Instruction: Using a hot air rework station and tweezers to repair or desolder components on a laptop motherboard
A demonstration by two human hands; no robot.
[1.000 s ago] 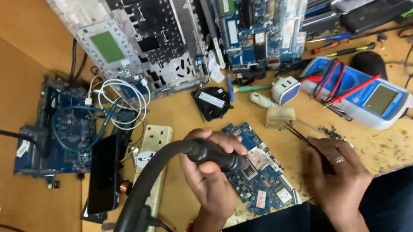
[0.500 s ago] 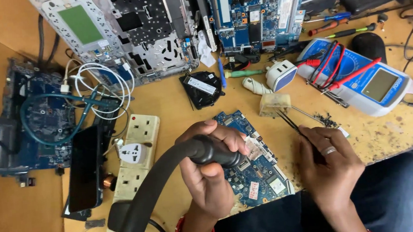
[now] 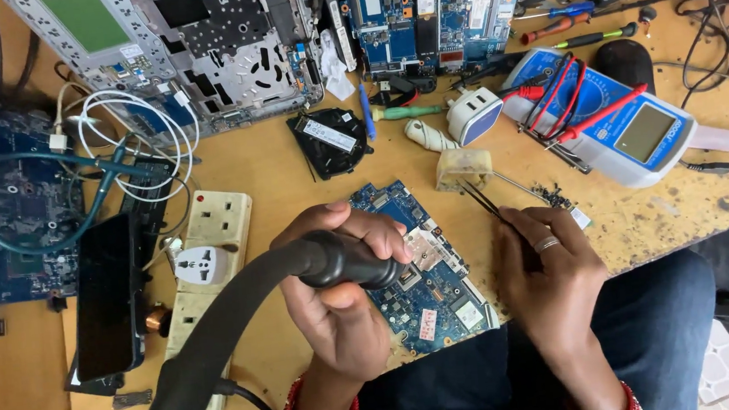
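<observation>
Blue circuit board [image 3: 428, 283] lay at the counter's [image 3: 292, 180] near edge, partly overhanging it. The left hand [image 3: 343, 308] was wrapped around a black hot-air nozzle [image 3: 348, 264], its tip aimed down at the board. The right hand [image 3: 550, 268] pinched thin black tweezers [image 3: 480, 201] just beside the board. A blue multimeter [image 3: 630, 125] sat toward the right edge.

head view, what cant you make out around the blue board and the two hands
- Nozzle tip of the black hot-air handle: head view, hidden behind the left hand.
- Tweezers: lower part hidden in the right hand; whether the tips hold anything is too small to tell.
- Blue circuit board: left part covered by the left hand; parts too small to identify.
- Laptop chassis: cut off by the top edge.
</observation>
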